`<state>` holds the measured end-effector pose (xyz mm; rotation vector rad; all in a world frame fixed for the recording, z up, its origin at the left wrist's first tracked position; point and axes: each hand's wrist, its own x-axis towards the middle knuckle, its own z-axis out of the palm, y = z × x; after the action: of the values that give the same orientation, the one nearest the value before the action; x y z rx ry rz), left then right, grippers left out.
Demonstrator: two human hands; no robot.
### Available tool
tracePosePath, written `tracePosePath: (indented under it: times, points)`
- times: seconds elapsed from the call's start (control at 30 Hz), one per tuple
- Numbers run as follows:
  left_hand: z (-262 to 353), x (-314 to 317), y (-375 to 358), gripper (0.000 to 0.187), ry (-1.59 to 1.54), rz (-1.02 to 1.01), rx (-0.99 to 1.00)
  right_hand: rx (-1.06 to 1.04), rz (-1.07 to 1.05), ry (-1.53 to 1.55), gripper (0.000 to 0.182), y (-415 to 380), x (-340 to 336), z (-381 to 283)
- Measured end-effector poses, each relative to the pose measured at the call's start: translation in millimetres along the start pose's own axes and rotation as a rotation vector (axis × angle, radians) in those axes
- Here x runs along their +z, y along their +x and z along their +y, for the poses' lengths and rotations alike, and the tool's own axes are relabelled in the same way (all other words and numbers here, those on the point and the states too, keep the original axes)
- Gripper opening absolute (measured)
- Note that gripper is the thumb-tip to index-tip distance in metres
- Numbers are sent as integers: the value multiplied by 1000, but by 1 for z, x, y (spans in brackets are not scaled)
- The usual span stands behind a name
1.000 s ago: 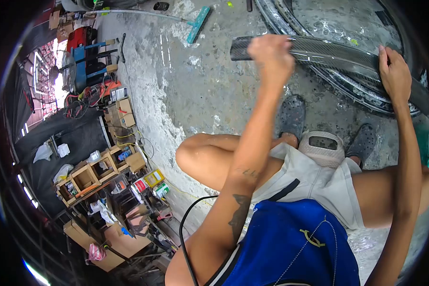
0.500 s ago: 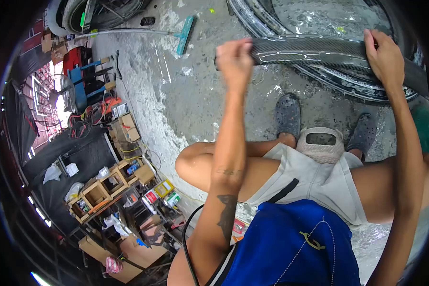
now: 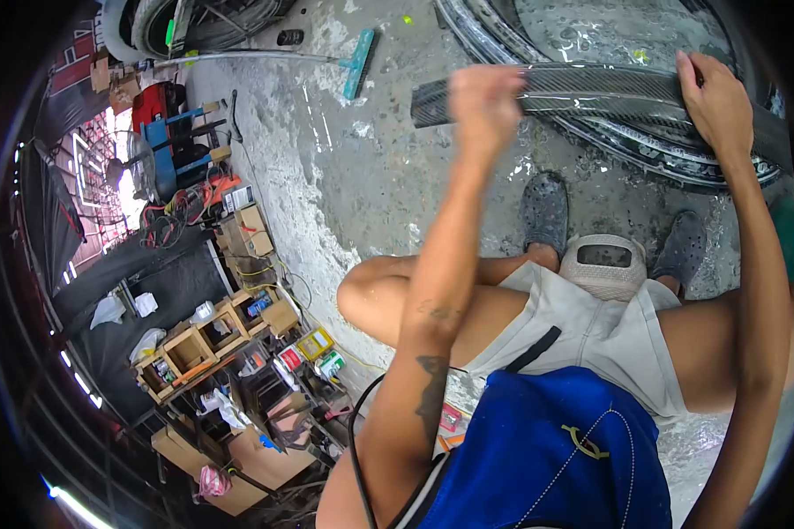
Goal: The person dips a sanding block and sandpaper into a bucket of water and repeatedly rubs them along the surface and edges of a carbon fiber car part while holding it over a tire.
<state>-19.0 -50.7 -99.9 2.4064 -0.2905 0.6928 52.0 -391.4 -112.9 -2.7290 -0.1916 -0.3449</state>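
Note:
A long, glossy carbon-fibre panel lies across the upper part of the view, its dark weave shining as if wet. My right hand is closed over the panel toward its right end, with the thumb along the upper edge. Over the left part of the panel is my left hand, bent at the wrist and smeared by motion. Whether that hand has anything under its fingers cannot be made out. Black wheel rims or tyres, with whitish wet streaks, lie on the floor beneath the panel.
A teal-headed floor squeegee lies on the wet concrete floor, its pole reaching left toward a wheel. Wooden shelving, boxes and a fan stand at left. My clogs are below the panel.
My left hand has moved right along the panel, uncovering its left end. The right hand keeps its place on the panel. The whole view has shifted slightly.

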Motion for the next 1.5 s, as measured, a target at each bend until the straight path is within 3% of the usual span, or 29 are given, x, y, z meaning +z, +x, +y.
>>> tracePosePath:
  times: [0.1, 0.2, 0.27, 0.37, 0.47, 0.57, 0.67, 0.73, 0.8, 0.93, 0.97, 1.03, 1.07, 1.13, 1.2, 1.37, 1.5]
  points:
    - [25, 7, 7, 10, -78, -168, -12, 61, -94, 7, 45, 2, -6, 2]
    - [-42, -43, 4, 10, 56, -177, -128, 72, -150, 6, 46, 3, -6, 0]
    - [-79, -70, -4, 9, 95, -149, -425, 66, -194, -9, 48, 5, -11, -5]
    - [-38, -45, -1, 9, 172, -150, -239, 31, -190, -52, 49, 4, -6, -8]
    - [-4, -25, 7, 8, 10, -198, -83, 72, -228, -33, 51, 9, -10, -8]
    - [-65, -58, 4, 7, 82, -214, -234, 93, -277, -40, 52, 7, -11, -5]
    - [-85, -71, -4, 7, 225, -129, -253, 57, -158, -33, 52, 6, -5, -6]
    - [-54, -54, -13, 8, 177, -131, -290, 87, -214, -43, 51, 7, -10, -13]
    - [-8, -39, -2, 8, 70, -160, -134, 107, -242, -35, 52, 9, -17, -17]
    - [-38, -73, 8, 8, 59, -278, -245, 98, -214, -5, 52, 8, -6, -6]
    - [-64, -83, -2, 17, -96, -243, -442, 105, -215, -7, 52, 6, -6, -6]
    - [-50, -107, 3, 28, -446, 22, -732, 92, -214, 8, 48, 8, -9, -7]
    - [-43, -116, 6, 40, -637, 145, -780, 103, -207, 10, 48, 8, -10, -6]
    - [-15, -136, 9, 40, -1187, 204, -794, 102, -228, -13, 49, 8, -12, -12]
    - [2, -142, 4, 32, -1500, 225, -910, 95, -273, 3, 50, 10, -14, -17]
    - [16, -136, -4, 32, -1859, 228, -1025, 62, -201, -18, 50, 8, -6, -8]
    - [23, -138, -1, 31, -1800, 255, -1087, 53, -215, -18, 49, 9, -7, -8]
